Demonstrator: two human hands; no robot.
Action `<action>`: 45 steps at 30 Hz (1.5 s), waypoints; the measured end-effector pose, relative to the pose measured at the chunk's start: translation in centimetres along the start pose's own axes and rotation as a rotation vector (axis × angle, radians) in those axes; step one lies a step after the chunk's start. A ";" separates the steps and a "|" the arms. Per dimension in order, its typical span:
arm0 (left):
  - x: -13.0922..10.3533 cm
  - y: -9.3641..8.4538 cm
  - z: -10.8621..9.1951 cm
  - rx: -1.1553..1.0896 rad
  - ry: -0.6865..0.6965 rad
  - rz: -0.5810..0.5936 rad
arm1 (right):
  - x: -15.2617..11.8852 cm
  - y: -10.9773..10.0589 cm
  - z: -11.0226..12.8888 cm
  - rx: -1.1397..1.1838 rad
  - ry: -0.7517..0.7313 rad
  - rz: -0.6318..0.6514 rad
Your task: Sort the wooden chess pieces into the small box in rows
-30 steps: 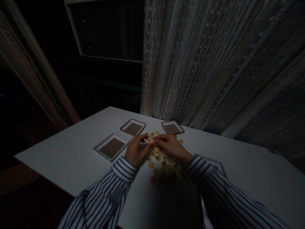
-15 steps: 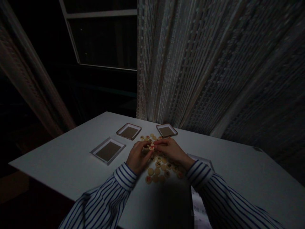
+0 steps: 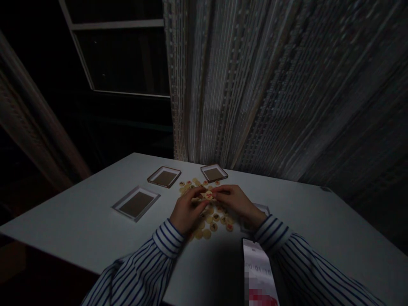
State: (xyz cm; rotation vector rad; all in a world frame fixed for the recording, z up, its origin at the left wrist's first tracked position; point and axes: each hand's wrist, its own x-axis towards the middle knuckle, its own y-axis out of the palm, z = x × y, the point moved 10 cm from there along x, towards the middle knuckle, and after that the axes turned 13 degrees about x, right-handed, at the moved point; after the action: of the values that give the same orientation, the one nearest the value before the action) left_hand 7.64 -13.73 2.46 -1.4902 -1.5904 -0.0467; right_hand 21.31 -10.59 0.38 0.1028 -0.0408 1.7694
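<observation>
Striped cuffs [image 3: 167,236] frame the near edge of a white table [image 3: 79,221] in a dim room, where a phone [image 3: 258,259] with a bright screen lies close to that edge, under the right forearm. Beyond it, a loose spread of round discs [image 3: 207,233], some marked in red or black and others plain, covers the middle of the tabletop.

Over the discs, a person's left hand [image 3: 186,212] pinches a red-marked disc [image 3: 208,195] between thumb and forefinger, the thumb below. The right hand [image 3: 239,204] meets it from the other side, thumb and fingertips drawn together on its edge, in what looks like a pinch, though the poor light blurs the contact. Half a second earlier the disc sat tilted; its marked face now shows more squarely, putting the sign in plain view while both hands stay occupied with it. More of the phone has also come into sight.

Farther out, one tray [image 3: 137,205] sits toward the table's left corner, another [image 3: 164,177] nearer the far left corner and a third [image 3: 214,172] by the far edge. A fourth tray [image 3: 264,208] is mostly hidden behind the right wrist. A curtain [image 3: 223,85] and a dark window [image 3: 124,59] close the background. The phone's lower end is cut off and partly pixelated; discs beneath the hands are hard to count.
</observation>
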 end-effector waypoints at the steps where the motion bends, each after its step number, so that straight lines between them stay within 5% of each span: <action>1: 0.1 0.4 0.1 -0.040 -0.039 0.022 | -0.2 -0.3 0.1 0.000 -0.003 -0.007; 10: 0.3 3.8 0.7 -0.491 -0.375 0.120 | -2.1 -2.3 0.9 0.028 -0.037 -0.032; 20: 0.0 5.9 -0.6 -0.599 -0.588 0.209 | -3.3 -4.3 1.6 -0.008 -0.046 -0.069; 38: -1.0 11.7 -1.3 -1.006 -0.790 0.264 | -4.6 -7.1 3.6 -0.243 -0.223 -0.123; 45: -1.8 12.7 -0.4 -1.064 -0.846 0.232 | -4.8 -6.3 3.9 -0.460 -0.354 -0.013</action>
State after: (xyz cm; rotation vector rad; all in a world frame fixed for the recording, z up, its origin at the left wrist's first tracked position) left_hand 17.75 -12.00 -5.24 -2.7703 -2.1749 -0.1657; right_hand 28.56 -14.37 3.62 0.0796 -0.6964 1.6683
